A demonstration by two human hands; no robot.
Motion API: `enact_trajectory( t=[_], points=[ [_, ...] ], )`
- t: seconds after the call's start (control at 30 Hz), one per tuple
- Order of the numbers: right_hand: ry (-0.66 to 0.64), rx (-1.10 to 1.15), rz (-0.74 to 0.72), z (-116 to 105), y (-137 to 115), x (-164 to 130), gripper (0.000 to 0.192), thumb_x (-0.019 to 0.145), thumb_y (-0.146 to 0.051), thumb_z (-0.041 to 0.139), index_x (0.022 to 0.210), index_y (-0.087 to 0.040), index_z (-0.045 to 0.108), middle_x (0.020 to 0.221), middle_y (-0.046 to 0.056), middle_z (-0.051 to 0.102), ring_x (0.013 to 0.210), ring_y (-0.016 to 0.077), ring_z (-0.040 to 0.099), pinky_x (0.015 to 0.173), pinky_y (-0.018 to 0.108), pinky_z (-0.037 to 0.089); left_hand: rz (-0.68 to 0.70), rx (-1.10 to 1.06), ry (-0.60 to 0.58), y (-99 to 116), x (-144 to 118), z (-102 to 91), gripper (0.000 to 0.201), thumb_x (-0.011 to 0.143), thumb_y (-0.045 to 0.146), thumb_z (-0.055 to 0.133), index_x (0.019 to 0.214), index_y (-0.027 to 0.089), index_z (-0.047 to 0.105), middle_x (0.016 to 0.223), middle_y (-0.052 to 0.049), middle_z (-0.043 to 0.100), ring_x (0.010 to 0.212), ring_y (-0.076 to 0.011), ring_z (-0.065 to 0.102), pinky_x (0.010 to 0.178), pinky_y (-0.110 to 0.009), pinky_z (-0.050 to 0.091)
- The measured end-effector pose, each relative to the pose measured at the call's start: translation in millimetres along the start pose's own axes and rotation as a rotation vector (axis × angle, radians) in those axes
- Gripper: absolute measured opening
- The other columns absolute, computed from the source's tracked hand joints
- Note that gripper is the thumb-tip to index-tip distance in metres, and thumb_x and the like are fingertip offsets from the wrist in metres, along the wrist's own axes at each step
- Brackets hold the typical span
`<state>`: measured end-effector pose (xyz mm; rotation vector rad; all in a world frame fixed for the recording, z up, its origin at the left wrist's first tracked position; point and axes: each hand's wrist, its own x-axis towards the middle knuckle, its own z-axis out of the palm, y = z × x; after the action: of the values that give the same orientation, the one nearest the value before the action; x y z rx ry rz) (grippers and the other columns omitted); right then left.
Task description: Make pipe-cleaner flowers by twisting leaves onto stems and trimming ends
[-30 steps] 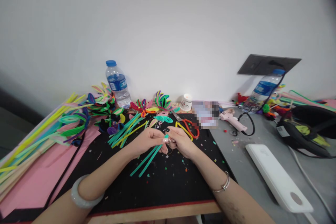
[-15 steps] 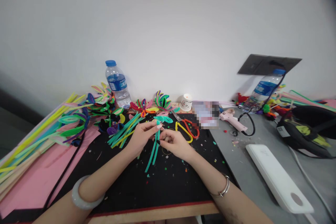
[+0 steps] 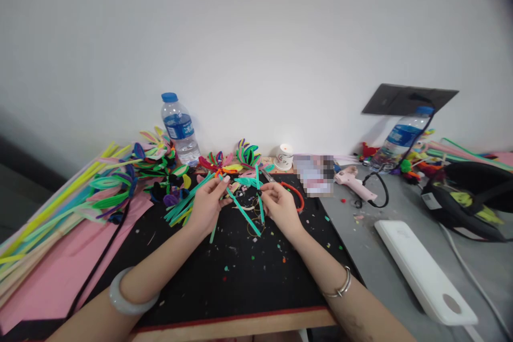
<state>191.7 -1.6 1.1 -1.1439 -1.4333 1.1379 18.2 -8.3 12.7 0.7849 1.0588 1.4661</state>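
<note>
While both hands work close together around the middle of the frame, each has its fingertips closed on a teal fuzzy strip. The left hand (image 3: 210, 203) pinches the upper end of one strip (image 3: 244, 212), which slants down to the right over the black mat (image 3: 200, 288); the right hand (image 3: 278, 208) grips another strip (image 3: 260, 197) that stands nearly upright in the picture, poking out above and below the fingers. Whether the two strips are joined I can't tell from where I stand. Just behind them lies a teal looped piece (image 3: 246, 181), and beside the left hand a bundle of teal and yellow stems (image 3: 194, 203). A pair of scissors (image 3: 298, 195) with an orange handle is partly hidden behind the right hand. Against the wall, left of centre, a blue-capped bottle (image 3: 178, 128) stands near some many-coloured looped flowers (image 3: 247, 154), with a white paper cup (image 3: 284, 157) to their right. Toward the right of the frame, a pink glue gun (image 3: 356, 184) and a long white device (image 3: 425, 272) lie on the grey worktop (image 3: 356, 240).
</note>
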Motion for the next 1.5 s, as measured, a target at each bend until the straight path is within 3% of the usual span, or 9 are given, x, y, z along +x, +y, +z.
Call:
enact_trajectory(
  t=[0.13, 0.33, 0.53, 0.63, 0.77, 1.03, 1.23, 1.33, 1.5],
  points=[
    [0.032, -0.205, -0.134, -1, 1, 0, 0.02, 0.073, -0.017, 0.052, 0.092, -0.019, 0.056, 0.082, 0.003, 0.058, 0.06, 0.0114, 0.053, 0.05, 0.022, 0.041, -0.053, -0.112, 0.066, -2, 5, -3.7, 0.023, 0.066, 0.034, 0.072, 0.068, 0.015, 0.058, 0.065, 0.004, 0.054, 0.053, -0.0054, 0.051, 0.052, -0.016, 0.048],
    [-0.288, 0.025, -0.116, 7, -9, -8, 0.032, 0.069, -0.017, 0.063, 0.1, -0.02, 0.054, 0.079, 0.001, 0.059, 0.061, 0.0102, 0.053, 0.052, 0.021, 0.042, -0.057, -0.145, 0.093, -4, 8, -5.2, 0.021, 0.067, 0.031, 0.071, 0.069, 0.017, 0.056, 0.066, 0.004, 0.056, 0.057, -0.0066, 0.056, 0.057, -0.017, 0.05],
    [-0.203, 0.175, -0.007, 5, -10, -8, 0.019, 0.073, -0.019, 0.058, 0.091, -0.019, 0.061, 0.068, -0.001, 0.06, 0.048, 0.0078, 0.049, 0.04, 0.018, 0.036, -0.02, -0.071, 0.052, -4, 3, -2.5, 0.025, 0.067, 0.036, 0.071, 0.071, 0.016, 0.056, 0.07, 0.002, 0.06, 0.063, -0.009, 0.06, 0.061, -0.021, 0.052],
    [-0.181, 0.194, 0.03, 2, -8, -6, 0.016, 0.074, -0.019, 0.056, 0.088, -0.017, 0.064, 0.054, -0.004, 0.055, 0.038, 0.0056, 0.042, 0.037, 0.018, 0.033, -0.001, -0.011, 0.0, -3, 0, -0.8, 0.026, 0.07, 0.038, 0.068, 0.081, 0.017, 0.059, 0.078, 0.0, 0.063, 0.07, -0.0111, 0.062, 0.061, -0.021, 0.053],
    [-0.179, 0.258, 0.061, 3, -8, -6, 0.016, 0.074, -0.022, 0.058, 0.086, -0.016, 0.066, 0.051, -0.004, 0.056, 0.036, 0.0053, 0.041, 0.037, 0.018, 0.033, 0.002, 0.041, -0.097, -1, -5, 2.7, 0.03, 0.073, 0.038, 0.065, 0.094, 0.018, 0.061, 0.088, -0.003, 0.064, 0.068, -0.0105, 0.061, 0.055, -0.018, 0.052],
    [-0.238, 0.27, 0.11, 6, -5, -6, 0.015, 0.071, -0.022, 0.062, 0.084, -0.016, 0.067, 0.05, -0.004, 0.056, 0.037, 0.0057, 0.042, 0.037, 0.018, 0.033, -0.013, 0.07, -0.204, 0, -11, 7.3, 0.039, 0.073, 0.036, 0.065, 0.106, 0.018, 0.059, 0.075, 0.0, 0.061, 0.064, -0.0114, 0.058, 0.059, -0.023, 0.052],
    [-0.242, 0.35, 0.108, 4, -5, -4, 0.021, 0.068, -0.019, 0.064, 0.09, -0.017, 0.065, 0.051, -0.004, 0.057, 0.038, 0.0061, 0.043, 0.037, 0.018, 0.035, 0.011, 0.128, -0.167, -2, -9, 5.7, 0.037, 0.075, 0.038, 0.061, 0.107, 0.02, 0.061, 0.074, 0.0, 0.059, 0.062, -0.0119, 0.057, 0.058, -0.025, 0.052],
    [-0.222, 0.424, 0.11, 4, -6, -4, 0.021, 0.07, -0.021, 0.063, 0.09, -0.017, 0.061, 0.05, -0.005, 0.056, 0.037, 0.0061, 0.043, 0.037, 0.017, 0.035, 0.009, 0.203, -0.171, -2, -8, 5.2, 0.038, 0.074, 0.038, 0.061, 0.107, 0.02, 0.06, 0.071, 0.001, 0.058, 0.059, -0.0125, 0.056, 0.056, -0.026, 0.052],
    [-0.186, 0.462, 0.096, 5, -4, -3, 0.015, 0.07, -0.029, 0.066, 0.076, -0.017, 0.059, 0.054, -0.003, 0.056, 0.039, 0.0066, 0.046, 0.035, 0.018, 0.035, 0.092, 0.446, -0.291, -5, -9, 2.9, 0.034, 0.081, 0.037, 0.05, 0.107, 0.017, 0.059, 0.066, 0.001, 0.056, 0.05, -0.0123, 0.053, 0.046, -0.023, 0.043]
  ],
)
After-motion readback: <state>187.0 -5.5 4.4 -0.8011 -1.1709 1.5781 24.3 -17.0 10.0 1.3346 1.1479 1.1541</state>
